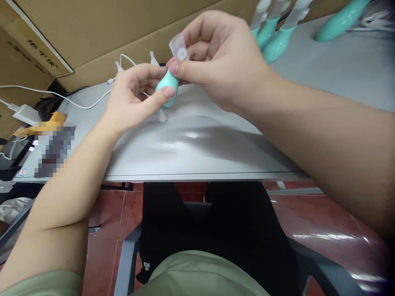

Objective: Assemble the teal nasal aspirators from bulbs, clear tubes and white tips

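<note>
A small glossy teal squeeze bulb [167,85] is held above the table between the thumb and fingers of my left hand [132,92]. My right hand [220,61] is closed around a clear plastic tube piece [177,43] at the bulb's neck, its thumb touching the top of the bulb. Whether the tube piece is seated on the bulb is hidden by the fingers. Just below the bulb, a small whitish nozzle tip [162,117] stands on the table. Behind my left hand, two more pale nozzle tips [154,59] show in part.
Several teal bulbs with clear tubes [277,46] stand at the back right, beside another teal bulb [338,22]. Cardboard [123,28] walls the rear of the grey table [191,160]. White cables [89,106], a charger [27,115] and a yellow object [55,120] lie left.
</note>
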The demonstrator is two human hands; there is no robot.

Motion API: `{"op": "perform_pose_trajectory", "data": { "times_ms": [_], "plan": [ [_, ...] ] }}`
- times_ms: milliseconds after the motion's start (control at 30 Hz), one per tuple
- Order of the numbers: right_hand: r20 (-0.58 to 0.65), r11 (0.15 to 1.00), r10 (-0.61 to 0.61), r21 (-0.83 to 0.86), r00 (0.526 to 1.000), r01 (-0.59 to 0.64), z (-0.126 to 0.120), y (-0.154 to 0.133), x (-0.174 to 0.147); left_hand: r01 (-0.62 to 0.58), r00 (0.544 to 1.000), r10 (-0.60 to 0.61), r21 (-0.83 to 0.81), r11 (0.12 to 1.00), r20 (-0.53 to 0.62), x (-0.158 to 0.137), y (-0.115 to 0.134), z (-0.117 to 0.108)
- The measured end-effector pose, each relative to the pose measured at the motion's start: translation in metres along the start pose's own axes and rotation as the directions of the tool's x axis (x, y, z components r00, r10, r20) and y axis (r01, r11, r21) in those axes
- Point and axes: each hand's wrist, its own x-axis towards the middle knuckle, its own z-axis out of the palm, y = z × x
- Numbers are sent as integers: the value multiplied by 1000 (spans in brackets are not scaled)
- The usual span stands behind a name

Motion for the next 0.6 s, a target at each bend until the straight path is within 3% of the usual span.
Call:
{"op": "perform_pose_trajectory", "data": {
  "times_ms": [167,367,600],
  "plan": [
    [-87,993,84,-72,993,-90,5,1,-2,102,995,-102,5,995,-1,-2,4,3],
    [-194,960,199,-157,961,-230,4,-18,1,-7,1000,7,-5,1000,6,2,-16,-8],
    [-172,953,249,-133,953,-273,4,-31,2,-69,998,69,42,997,-3,3,-21,-15]
  ]
}}
